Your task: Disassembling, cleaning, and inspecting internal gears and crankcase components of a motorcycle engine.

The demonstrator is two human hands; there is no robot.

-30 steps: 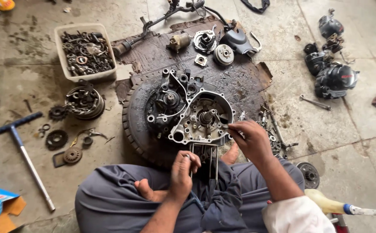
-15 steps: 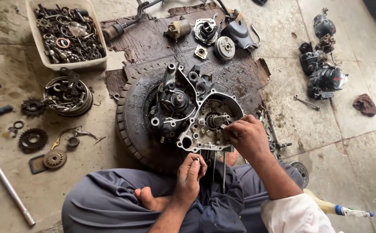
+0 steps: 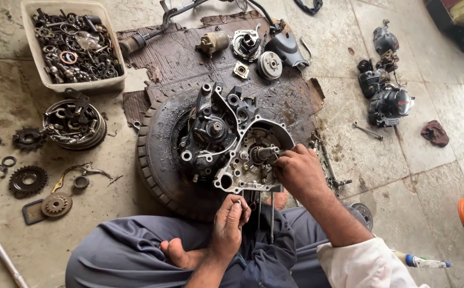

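An oily engine crankcase (image 3: 226, 141) lies flat on an old tyre (image 3: 160, 154) in front of my crossed legs. My right hand (image 3: 298, 170) grips the steel shaft (image 3: 264, 153) that sticks out of the crankcase's right half. At the case's near edge my left hand (image 3: 232, 218) pinches a small metal part (image 3: 239, 202) between its fingertips. Two long studs (image 3: 272, 213) run from the case toward my lap.
A plastic tub of greasy parts (image 3: 69, 45) stands at far left, a clutch basket (image 3: 74, 125) and sprockets (image 3: 27, 181) below it. Loose engine pieces (image 3: 258, 50) lie on a dark mat behind the tyre. Cylinder parts (image 3: 386, 101), a spanner (image 3: 368, 130) and a rag (image 3: 434, 133) are at right.
The view has dropped and moved closer. My right hand has slid left from the case's edge onto the shaft. My left hand has stayed at the near edge.
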